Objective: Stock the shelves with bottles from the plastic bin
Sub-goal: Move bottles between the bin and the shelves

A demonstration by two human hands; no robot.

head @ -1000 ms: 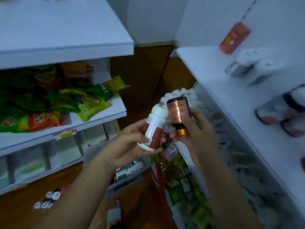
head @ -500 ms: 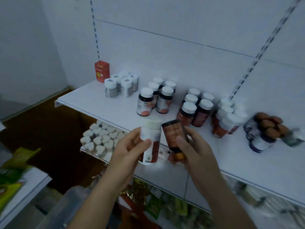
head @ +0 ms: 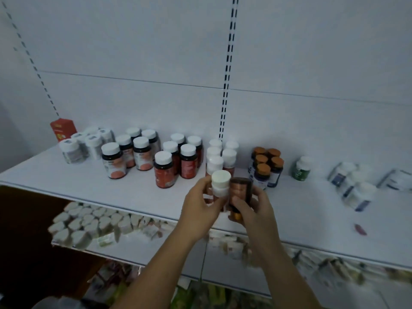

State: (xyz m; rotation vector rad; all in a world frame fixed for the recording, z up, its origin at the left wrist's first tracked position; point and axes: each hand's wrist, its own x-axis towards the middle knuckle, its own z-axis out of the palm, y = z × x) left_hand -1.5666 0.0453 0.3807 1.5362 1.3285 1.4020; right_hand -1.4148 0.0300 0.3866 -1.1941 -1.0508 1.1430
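Shelf point(head: 89, 184) partly stocked w/ bottle groups point(head: 165, 170). L hand point(head: 200, 210) grips white bottle point(head: 220, 184), R hand point(head: 256, 212) grips brown bottle point(head: 239, 190); both not yet placed. Qty left in bin: unknown.

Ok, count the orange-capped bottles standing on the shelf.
5 orange-capped bottles, clustered on the shelf: that one in front, two in the middle row, two at the back. More may be hidden behind them.
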